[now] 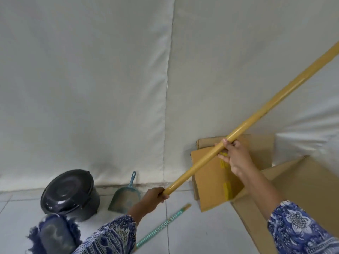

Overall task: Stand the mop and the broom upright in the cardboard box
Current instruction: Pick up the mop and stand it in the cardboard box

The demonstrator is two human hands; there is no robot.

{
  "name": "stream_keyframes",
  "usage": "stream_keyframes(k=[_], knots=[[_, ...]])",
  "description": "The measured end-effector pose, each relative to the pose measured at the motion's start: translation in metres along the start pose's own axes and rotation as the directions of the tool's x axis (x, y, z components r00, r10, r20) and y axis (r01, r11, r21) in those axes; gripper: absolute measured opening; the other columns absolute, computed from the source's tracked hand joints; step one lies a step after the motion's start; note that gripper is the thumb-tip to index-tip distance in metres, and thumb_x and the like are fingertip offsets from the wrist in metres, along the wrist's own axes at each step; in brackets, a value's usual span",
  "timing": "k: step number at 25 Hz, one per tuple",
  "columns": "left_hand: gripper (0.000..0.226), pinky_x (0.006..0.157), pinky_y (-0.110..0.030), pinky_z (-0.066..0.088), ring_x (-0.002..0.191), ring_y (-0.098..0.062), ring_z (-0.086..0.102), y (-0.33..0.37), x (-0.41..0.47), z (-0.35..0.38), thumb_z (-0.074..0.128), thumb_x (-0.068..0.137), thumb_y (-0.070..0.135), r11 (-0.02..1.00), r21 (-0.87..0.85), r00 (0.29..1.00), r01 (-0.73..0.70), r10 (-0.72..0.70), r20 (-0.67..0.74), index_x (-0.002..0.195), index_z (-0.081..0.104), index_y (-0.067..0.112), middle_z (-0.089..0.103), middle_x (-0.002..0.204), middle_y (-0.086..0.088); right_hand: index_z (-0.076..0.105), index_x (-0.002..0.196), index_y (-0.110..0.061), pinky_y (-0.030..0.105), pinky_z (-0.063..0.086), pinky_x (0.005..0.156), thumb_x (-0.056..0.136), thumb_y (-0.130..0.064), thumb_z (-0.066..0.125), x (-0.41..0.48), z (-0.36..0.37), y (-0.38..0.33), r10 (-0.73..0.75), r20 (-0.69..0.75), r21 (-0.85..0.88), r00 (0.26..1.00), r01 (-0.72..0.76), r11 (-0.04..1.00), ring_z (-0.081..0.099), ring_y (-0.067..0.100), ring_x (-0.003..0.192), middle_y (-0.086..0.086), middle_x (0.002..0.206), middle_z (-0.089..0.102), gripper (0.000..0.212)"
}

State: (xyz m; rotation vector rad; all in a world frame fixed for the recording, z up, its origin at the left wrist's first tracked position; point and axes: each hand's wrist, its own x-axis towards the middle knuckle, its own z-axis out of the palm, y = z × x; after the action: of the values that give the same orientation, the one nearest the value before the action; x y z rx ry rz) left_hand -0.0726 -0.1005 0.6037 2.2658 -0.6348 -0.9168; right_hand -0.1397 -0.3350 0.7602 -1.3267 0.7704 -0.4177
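A person's left hand (154,196) is closing around the lower end of a yellow wooden handle (244,123), while the right hand (233,156) is wrapping its fingers (225,143) around the same pole farther up. The handle is slanting from lower left up to the top right edge of the frame, so whichever head it carries is out of sight; whether this is the mop's pole or the broom's cannot be told. It is passing above the open flaps of the cardboard box (297,182), which is lying open on the white tiled floor (192,233) against a pale cloth backdrop (91,88). The visible part of the box is holding nothing.

Just below the left sleeve (113,235), a dark blue mop head (53,233) is resting on the tiles, and a second stick, banded in green and white (163,226), is lying flat beside it, well clear of the box. A black lidded bin (69,191) and a teal dustpan (126,197) are sitting by the backdrop.

By this showing, the job is barely under way: neither tool is standing upright in the box yet. The lifted pole needs swinging vertical and lowering in, and the striped stick on the floor remains to be collected.
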Motion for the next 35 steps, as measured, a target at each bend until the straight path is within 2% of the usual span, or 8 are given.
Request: stream_keyframes(k=[4, 7, 13, 17, 20, 24, 28, 35], knots=[[0.024, 0.060, -0.017, 0.038, 0.073, -0.014, 0.052, 0.089, -0.016, -0.014, 0.052, 0.092, 0.024, 0.988, -0.065, 0.988, -0.143, 0.138, -0.072, 0.068, 0.049, 0.023, 0.058, 0.073, 0.003, 0.054, 0.085, -0.010, 0.030, 0.050, 0.066, 0.093, -0.016, 0.048, -0.030, -0.026, -0.099, -0.217, 0.039, -0.041, 0.975, 0.219, 0.975, 0.062, 0.013, 0.077, 0.007, 0.081, 0.063, 0.012], [0.030, 0.067, -0.024, 0.040, 0.079, -0.019, 0.052, 0.147, -0.012, -0.004, 0.052, 0.092, 0.019, 0.974, -0.091, 0.973, -0.208, 0.196, -0.122, 0.063, 0.048, 0.026, 0.058, 0.082, -0.004, 0.052, 0.103, -0.003, 0.027, 0.051, 0.068, 0.093, -0.015, 0.049, -0.043, -0.055, -0.149, -0.315, 0.091, -0.072, 0.945, 0.322, 0.944, 0.062, 0.013, 0.081, 0.007, 0.083, 0.064, 0.016], [0.020, 0.068, -0.024, 0.039, 0.079, -0.017, 0.051, 0.285, 0.014, 0.060, 0.054, 0.091, 0.023, 0.950, -0.020, 0.941, -0.311, 0.305, -0.149, 0.071, 0.055, 0.021, 0.057, 0.082, -0.003, 0.054, 0.104, -0.005, 0.033, 0.053, 0.078, 0.092, -0.013, 0.051, -0.051, -0.165, -0.221, -0.453, 0.142, -0.114, 0.880, 0.469, 0.876, 0.063, 0.017, 0.084, 0.008, 0.084, 0.065, 0.014], [0.020, 0.057, -0.020, 0.036, 0.076, -0.017, 0.047, 0.376, 0.037, 0.117, 0.054, 0.092, 0.018, 0.947, 0.013, 0.931, -0.321, 0.318, -0.179, 0.099, 0.064, 0.001, 0.051, 0.074, 0.001, 0.054, 0.103, -0.006, 0.030, 0.053, 0.076, 0.092, -0.014, 0.051, -0.039, -0.247, -0.254, -0.469, 0.219, -0.160, 0.856, 0.505, 0.848, 0.063, 0.013, 0.082, 0.006, 0.085, 0.065, 0.014], [0.007, 0.071, -0.028, 0.040, 0.082, -0.021, 0.053, 0.439, 0.061, 0.163, 0.053, 0.090, 0.009, 0.958, -0.033, 0.944, -0.286, 0.276, -0.180, 0.089, 0.060, 0.008, 0.058, 0.088, -0.010, 0.053, 0.106, -0.005, 0.028, 0.053, 0.075, 0.093, -0.013, 0.050, -0.019, -0.304, -0.269, -0.477, 0.254, -0.183, 0.841, 0.527, 0.830, 0.063, 0.010, 0.082, 0.008, 0.089, 0.063, 0.016], [0.026, 0.085, -0.035, 0.049, 0.107, -0.029, 0.061, 0.498, 0.096, 0.211, 0.054, 0.090, 0.013, 0.968, -0.036, 0.950, -0.250, 0.238, -0.204, 0.112, 0.061, 0.002, 0.066, 0.115, -0.015, 0.053, 0.106, -0.007, 0.028, 0.053, 0.076, 0.092, -0.013, 0.051, 0.021, -0.359, -0.276, -0.463, 0.294, -0.227, 0.836, 0.532, 0.816, 0.063, 0.009, 0.083, 0.012, 0.096, 0.061, 0.016], [0.038, 0.094, -0.037, 0.048, 0.115, -0.031, 0.057, 0.543, 0.150, 0.266, 0.055, 0.090, 0.007, 0.960, -0.099, 0.951, -0.261, 0.238, -0.196, 0.127, 0.050, 0.003, 0.061, 0.125, -0.017, 0.052, 0.106, -0.010, 0.021, 0.051, 0.068, 0.092, -0.014, 0.051, 0.087, -0.420, -0.265, -0.416, 0.336, -0.287, 0.845, 0.513, 0.809, 0.063, 0.008, 0.082, 0.009, 0.096, 0.061, 0.014], [0.035, 0.085, -0.031, 0.046, 0.112, -0.031, 0.057, 0.592, 0.260, 0.343, 0.056, 0.090, 0.009, 0.984, -0.118, 0.984, -0.132, 0.117, -0.133, 0.124, 0.050, 0.000, 0.061, 0.123, -0.019, 0.053, 0.112, -0.003, 0.021, 0.053, 0.075, 0.092, -0.016, 0.051, 0.212, -0.501, -0.241, -0.306, 0.387, -0.316, 0.870, 0.437, 0.842, 0.065, 0.013, 0.087, 0.009, 0.097, 0.063, 0.024]])
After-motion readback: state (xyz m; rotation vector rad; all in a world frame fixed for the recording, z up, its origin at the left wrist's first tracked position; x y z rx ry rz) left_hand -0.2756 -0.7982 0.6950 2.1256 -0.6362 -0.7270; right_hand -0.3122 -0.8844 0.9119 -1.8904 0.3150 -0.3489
